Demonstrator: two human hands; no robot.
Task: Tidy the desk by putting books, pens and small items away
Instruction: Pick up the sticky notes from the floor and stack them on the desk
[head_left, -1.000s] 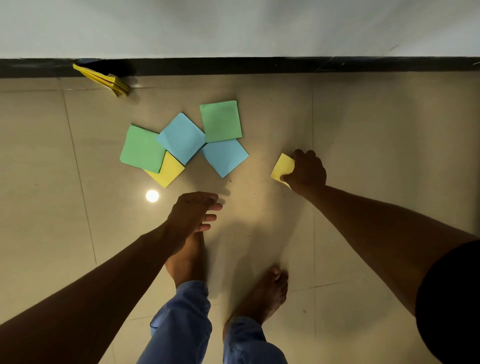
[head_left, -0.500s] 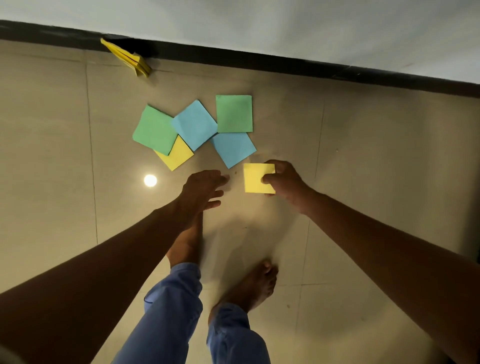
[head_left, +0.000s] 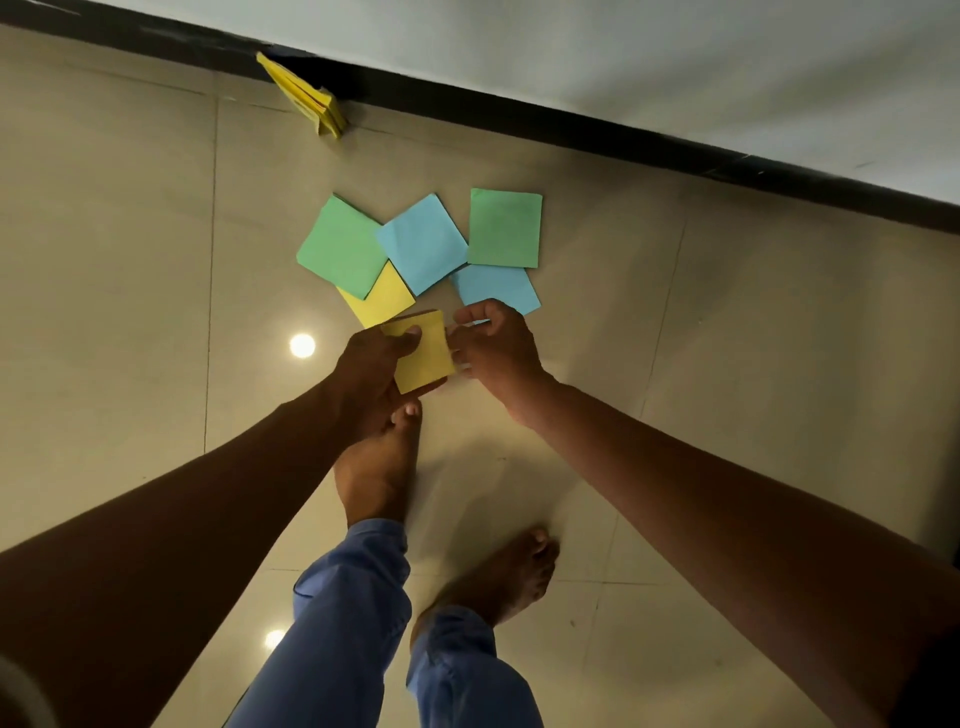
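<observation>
My left hand (head_left: 371, 364) grips a yellow sticky-note pad (head_left: 423, 358) just above the floor, thumb on its top face. My right hand (head_left: 498, 348) is beside it with curled fingers at the pad's right edge; whether it still pinches the pad is unclear. On the tiles just beyond lie a green pad (head_left: 340, 247), a blue pad (head_left: 423, 241), a second green pad (head_left: 504, 228), a second blue pad (head_left: 498, 291) partly behind my right hand, and another yellow pad (head_left: 379, 301) tucked under the green and blue ones.
A yellow folded paper stack (head_left: 309, 98) leans against the black skirting (head_left: 571, 130) at the wall's foot. My bare feet (head_left: 376, 478) (head_left: 498, 577) stand on the beige tiles right below my hands. A lamp's reflection (head_left: 302, 345) shines left of my left hand.
My right hand carried the yellow pad leftward from the floor to my left hand, which has taken hold of it. The view has swung and tilted.
</observation>
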